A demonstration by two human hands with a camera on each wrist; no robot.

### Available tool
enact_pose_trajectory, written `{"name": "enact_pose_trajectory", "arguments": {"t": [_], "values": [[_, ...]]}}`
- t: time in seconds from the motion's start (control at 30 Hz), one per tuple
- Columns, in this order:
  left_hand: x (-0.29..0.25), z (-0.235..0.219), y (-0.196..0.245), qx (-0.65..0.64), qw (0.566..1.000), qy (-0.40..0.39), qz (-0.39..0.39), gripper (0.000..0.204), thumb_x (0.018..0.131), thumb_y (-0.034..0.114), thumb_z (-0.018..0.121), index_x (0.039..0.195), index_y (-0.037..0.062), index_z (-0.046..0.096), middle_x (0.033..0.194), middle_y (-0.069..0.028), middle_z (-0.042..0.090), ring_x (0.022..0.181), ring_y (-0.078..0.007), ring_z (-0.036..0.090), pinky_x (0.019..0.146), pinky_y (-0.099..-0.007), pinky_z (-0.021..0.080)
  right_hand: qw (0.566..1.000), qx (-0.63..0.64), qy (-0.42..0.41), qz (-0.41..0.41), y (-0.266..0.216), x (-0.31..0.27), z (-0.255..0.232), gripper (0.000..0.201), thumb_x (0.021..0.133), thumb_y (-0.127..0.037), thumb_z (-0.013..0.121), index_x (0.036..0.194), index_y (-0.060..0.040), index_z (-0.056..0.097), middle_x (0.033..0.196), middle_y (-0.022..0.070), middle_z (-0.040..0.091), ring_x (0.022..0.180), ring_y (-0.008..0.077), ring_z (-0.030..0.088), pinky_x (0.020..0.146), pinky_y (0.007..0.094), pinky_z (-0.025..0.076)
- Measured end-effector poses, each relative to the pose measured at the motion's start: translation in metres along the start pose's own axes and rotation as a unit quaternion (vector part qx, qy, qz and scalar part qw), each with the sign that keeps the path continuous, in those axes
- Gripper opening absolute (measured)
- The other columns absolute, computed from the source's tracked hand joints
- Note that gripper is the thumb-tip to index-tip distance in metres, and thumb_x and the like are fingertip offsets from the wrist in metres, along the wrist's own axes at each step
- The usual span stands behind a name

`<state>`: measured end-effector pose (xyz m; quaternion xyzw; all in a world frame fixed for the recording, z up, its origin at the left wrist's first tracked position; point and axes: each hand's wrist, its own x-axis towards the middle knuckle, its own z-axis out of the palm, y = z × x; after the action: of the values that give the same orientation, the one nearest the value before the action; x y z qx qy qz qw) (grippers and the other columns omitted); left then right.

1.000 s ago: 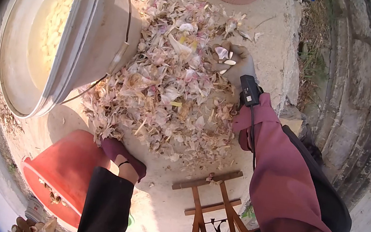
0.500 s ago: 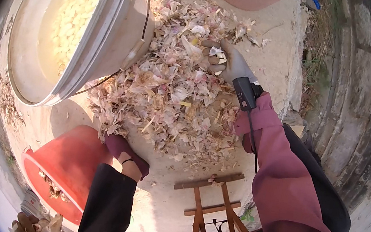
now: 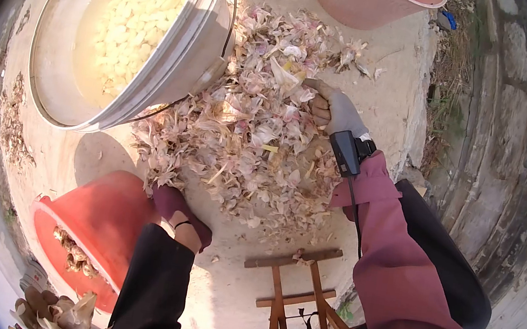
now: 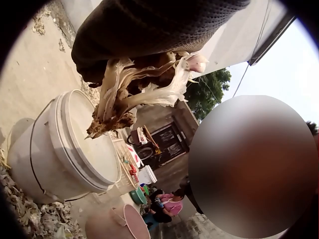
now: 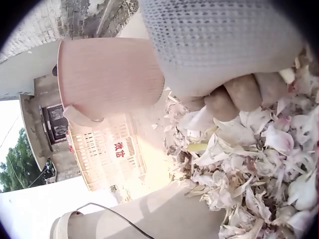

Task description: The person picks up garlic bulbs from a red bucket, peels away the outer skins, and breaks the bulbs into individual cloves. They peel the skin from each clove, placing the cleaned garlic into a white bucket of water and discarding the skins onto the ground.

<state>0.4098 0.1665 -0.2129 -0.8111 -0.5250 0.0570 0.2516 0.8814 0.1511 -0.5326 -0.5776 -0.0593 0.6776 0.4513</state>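
Head view | right hand [image 3: 338, 111] right of centre, fingers curled round pale clove [image 5: 287, 75] | left hand [image 3: 38, 303] lower left, fingers gripping garlic [image 4: 154, 92]

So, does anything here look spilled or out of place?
The loose heap of pinkish-white, papery garlic skins looks messiest: it's strewn over bare, pale ground beside the large white plastic bucket, not gathered in a container. Nothing looks plainly broken.
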Motion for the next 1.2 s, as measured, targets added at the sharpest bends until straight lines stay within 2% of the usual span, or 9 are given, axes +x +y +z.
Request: {"name": "enact_pose_trajectory", "arguments": {"t": [0.1,0.17,0.33,0.57,0.7,0.83,0.97,1.13,1.2], "values": [[-0.004,-0.003,-0.005,-0.012,1.000,0.008,-0.018,0.062,0.092,0.038,0.066,0.141,0.0062,0.046,0.136,-0.0188,0.052,0.121,-0.0338,0.055,0.105,-0.0504,0.043,0.996,-0.050,0.066,-0.036,0.005,-0.005,0.003,0.044,0.106,-0.027,0.040,0.140,-0.0001,0.046,0.064,-0.0086,0.028,0.048,0.0041,0.022,0.045,0.0229,0.019],[-0.008,-0.005,-0.008,-0.021,0.999,0.012,-0.033,0.062,0.092,0.038,0.066,0.141,0.0061,0.046,0.136,-0.0189,0.051,0.121,-0.0337,0.055,0.105,-0.0503,0.043,0.978,0.177,0.098,-0.044,0.011,-0.005,0.002,0.039,0.106,-0.030,0.041,0.130,-0.0024,0.055,0.065,-0.0072,0.030,0.049,0.0051,0.023,0.045,0.0227,0.021],[-0.016,-0.010,-0.018,-0.033,0.997,0.025,-0.071,0.063,0.091,0.038,0.067,0.141,0.0058,0.046,0.136,-0.0190,0.051,0.121,-0.0337,0.055,0.105,-0.0498,0.043,0.827,0.531,-0.123,-0.141,-0.019,-0.039,0.035,0.047,0.109,-0.037,0.033,0.127,0.0000,0.056,0.068,-0.0056,0.034,0.051,0.0048,0.024,0.045,0.0221,0.022],[-0.016,-0.016,-0.027,-0.032,0.992,0.053,-0.113,0.064,0.091,0.038,0.067,0.142,0.0054,0.046,0.137,-0.0192,0.051,0.121,-0.0336,0.056,0.105,-0.0493,0.043,0.809,0.211,-0.150,-0.528,-0.167,-0.142,0.206,0.042,0.107,-0.031,0.040,0.128,0.0013,0.056,0.080,-0.0001,0.052,0.059,0.0059,0.037,0.055,0.0230,0.035],[-0.020,-0.024,-0.028,-0.033,0.989,0.055,-0.131,0.065,0.091,0.038,0.068,0.142,0.0052,0.045,0.137,-0.0193,0.051,0.121,-0.0336,0.056,0.105,-0.0489,0.043,0.586,-0.267,0.163,-0.747,-0.167,-0.068,0.254,0.030,0.093,-0.023,0.066,0.113,-0.0010,0.061,0.106,0.0114,0.065,0.093,0.0217,0.061,0.084,0.0333,0.048],[-0.018,-0.018,-0.024,-0.034,0.989,0.046,-0.135,0.066,0.091,0.038,0.068,0.142,0.0049,0.045,0.138,-0.0194,0.051,0.121,-0.0335,0.056,0.105,-0.0486,0.044,0.678,-0.250,0.202,-0.662,-0.149,-0.088,0.196,0.040,0.105,-0.033,0.045,0.130,-0.0030,0.056,0.125,0.0120,0.062,0.112,0.0188,0.061,0.090,0.0329,0.048],[-0.006,-0.001,0.001,-0.090,0.989,0.039,-0.110,0.066,0.091,0.038,0.069,0.143,0.0047,0.045,0.138,-0.0195,0.051,0.121,-0.0335,0.056,0.105,-0.0483,0.044,0.866,0.002,0.302,-0.398,-0.069,-0.061,0.115,0.034,0.105,-0.022,0.043,0.126,0.0004,0.057,0.120,0.0095,0.062,0.098,0.0153,0.062,0.084,0.0291,0.050],[0.007,0.015,0.029,-0.144,0.986,0.027,-0.079,0.067,0.090,0.038,0.069,0.143,0.0044,0.045,0.138,-0.0196,0.050,0.121,-0.0334,0.056,0.105,-0.0479,0.044,0.844,0.068,0.466,-0.258,0.058,0.028,-0.040,0.031,0.095,-0.014,0.058,0.122,0.0017,0.060,0.103,0.0114,0.067,0.089,0.0169,0.062,0.079,0.0304,0.050],[0.013,0.020,0.037,-0.153,0.986,0.023,-0.068,0.067,0.090,0.038,0.069,0.143,0.0043,0.045,0.138,-0.0197,0.050,0.121,-0.0334,0.056,0.105,-0.0477,0.044,0.831,-0.108,0.479,-0.262,0.059,0.040,-0.069,0.035,0.090,-0.014,0.062,0.120,0.0035,0.061,0.105,0.0141,0.068,0.093,0.0214,0.064,0.082,0.0326,0.050]]}}
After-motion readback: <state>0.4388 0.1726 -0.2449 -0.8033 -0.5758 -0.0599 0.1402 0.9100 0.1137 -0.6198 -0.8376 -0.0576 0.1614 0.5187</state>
